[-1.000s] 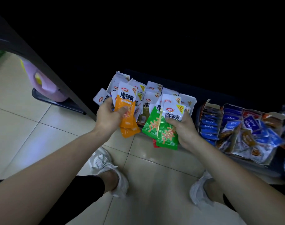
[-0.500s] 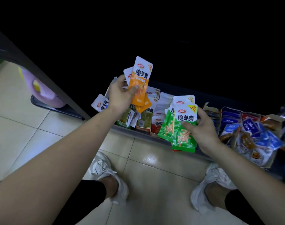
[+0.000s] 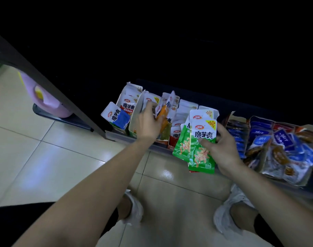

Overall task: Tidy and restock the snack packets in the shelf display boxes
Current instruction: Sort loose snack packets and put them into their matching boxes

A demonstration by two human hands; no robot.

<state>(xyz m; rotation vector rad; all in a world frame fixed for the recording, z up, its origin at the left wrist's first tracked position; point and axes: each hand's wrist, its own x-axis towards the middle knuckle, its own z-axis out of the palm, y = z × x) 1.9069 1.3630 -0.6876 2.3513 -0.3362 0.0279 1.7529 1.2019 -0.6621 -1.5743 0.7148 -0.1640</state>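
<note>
Left hand: your left hand (image 3: 148, 122) dropped from its raised position into the white cardboard display box (image 3: 134, 120), pinching flat orange foil packets (image 3: 162, 115).
Right hand: your right hand (image 3: 221, 148) gripped glossy green packets (image 3: 202, 148), unmoved.
Meaning: orange restock nearly seated; green next.

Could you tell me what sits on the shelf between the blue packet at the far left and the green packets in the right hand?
In the head view, the left hand pushing orange packets into white display boxes.

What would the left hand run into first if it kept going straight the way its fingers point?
Probably the white-topped packets standing in the display box. The left hand, holding orange packets, points up and away into them, though depth is hard to judge here.
</note>
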